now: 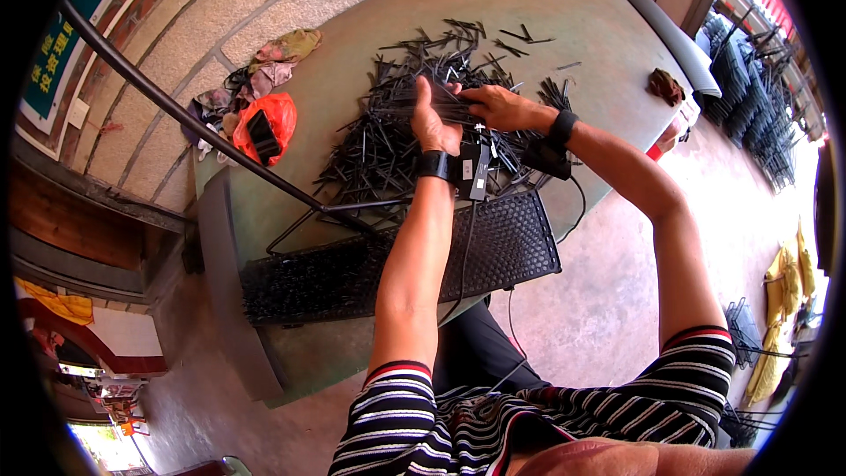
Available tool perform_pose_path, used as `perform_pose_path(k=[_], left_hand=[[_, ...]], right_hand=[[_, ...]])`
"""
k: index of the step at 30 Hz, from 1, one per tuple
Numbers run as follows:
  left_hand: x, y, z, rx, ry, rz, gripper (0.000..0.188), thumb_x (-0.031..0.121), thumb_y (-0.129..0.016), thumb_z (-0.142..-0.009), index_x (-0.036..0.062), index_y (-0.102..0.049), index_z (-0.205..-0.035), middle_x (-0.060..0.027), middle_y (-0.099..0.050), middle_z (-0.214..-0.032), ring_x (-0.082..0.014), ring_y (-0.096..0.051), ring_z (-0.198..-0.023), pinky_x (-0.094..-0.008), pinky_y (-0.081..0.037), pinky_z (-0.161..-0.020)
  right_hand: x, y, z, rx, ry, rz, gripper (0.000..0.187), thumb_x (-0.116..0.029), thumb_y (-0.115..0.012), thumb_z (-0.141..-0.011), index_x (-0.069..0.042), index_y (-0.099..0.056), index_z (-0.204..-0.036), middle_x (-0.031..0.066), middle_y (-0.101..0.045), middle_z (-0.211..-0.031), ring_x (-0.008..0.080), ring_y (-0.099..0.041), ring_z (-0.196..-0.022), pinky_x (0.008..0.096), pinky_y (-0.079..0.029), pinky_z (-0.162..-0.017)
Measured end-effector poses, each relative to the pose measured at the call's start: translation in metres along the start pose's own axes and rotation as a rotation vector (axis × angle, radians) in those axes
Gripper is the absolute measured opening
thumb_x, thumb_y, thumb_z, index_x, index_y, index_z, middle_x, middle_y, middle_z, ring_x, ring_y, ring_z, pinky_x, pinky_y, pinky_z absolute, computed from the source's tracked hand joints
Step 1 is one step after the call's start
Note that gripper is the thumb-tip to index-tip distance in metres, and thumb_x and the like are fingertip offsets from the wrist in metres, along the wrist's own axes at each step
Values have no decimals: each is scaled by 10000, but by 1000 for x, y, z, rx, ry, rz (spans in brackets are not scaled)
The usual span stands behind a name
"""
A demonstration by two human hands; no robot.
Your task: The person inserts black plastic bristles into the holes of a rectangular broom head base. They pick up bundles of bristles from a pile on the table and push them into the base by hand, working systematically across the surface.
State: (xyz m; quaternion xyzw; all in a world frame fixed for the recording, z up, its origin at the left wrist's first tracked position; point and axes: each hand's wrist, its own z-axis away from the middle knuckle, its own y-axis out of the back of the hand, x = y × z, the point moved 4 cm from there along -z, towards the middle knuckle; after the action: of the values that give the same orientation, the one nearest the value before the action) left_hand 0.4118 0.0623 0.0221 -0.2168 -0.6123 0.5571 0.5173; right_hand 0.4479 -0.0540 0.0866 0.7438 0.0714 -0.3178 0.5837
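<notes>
Left hand (432, 123) is closing around a bundle of thin black strips (441, 102), fingers wrapped over it, thumb side facing the camera; right hand (495, 106) is pinching the same bundle at its right end, fingers curled shut on it. The bundle is hovering just above a loose pile of black strips (379, 150) spreading across the green bench (582, 35). A black perforated tray (397, 264) is lying on the near edge of the bench, below both forearms.
</notes>
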Motion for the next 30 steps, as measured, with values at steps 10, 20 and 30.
perform_pose_path(k=[10,20,30], left_hand=[[9,-11,5,301,-214,-292,134,28,-686,-746,4,-558,-772,-82,-596,-703,-219,-595,-599,-334,-493,-580],[-4,-4,10,168,19,-228,102,-33,-615,-744,-17,-540,-811,-111,-588,-728,-245,-602,-627,-372,-516,-602],[32,-49,126,-177,199,-371,100,48,-623,-805,4,-557,-866,-140,-631,-887,-218,-624,-817,-346,-511,-792]], right_hand=[[-9,-18,12,302,181,-81,376,-22,-536,-796,57,-484,-1160,268,-581,-757,411,-589,-714,427,-455,-599],[-14,14,56,348,49,-15,390,-147,-617,-800,35,-543,-1136,224,-601,-995,324,-604,-869,391,-484,-733],[-67,75,229,471,-255,-231,270,-66,-550,-872,19,-580,-1126,123,-653,-985,178,-639,-835,294,-511,-746]])
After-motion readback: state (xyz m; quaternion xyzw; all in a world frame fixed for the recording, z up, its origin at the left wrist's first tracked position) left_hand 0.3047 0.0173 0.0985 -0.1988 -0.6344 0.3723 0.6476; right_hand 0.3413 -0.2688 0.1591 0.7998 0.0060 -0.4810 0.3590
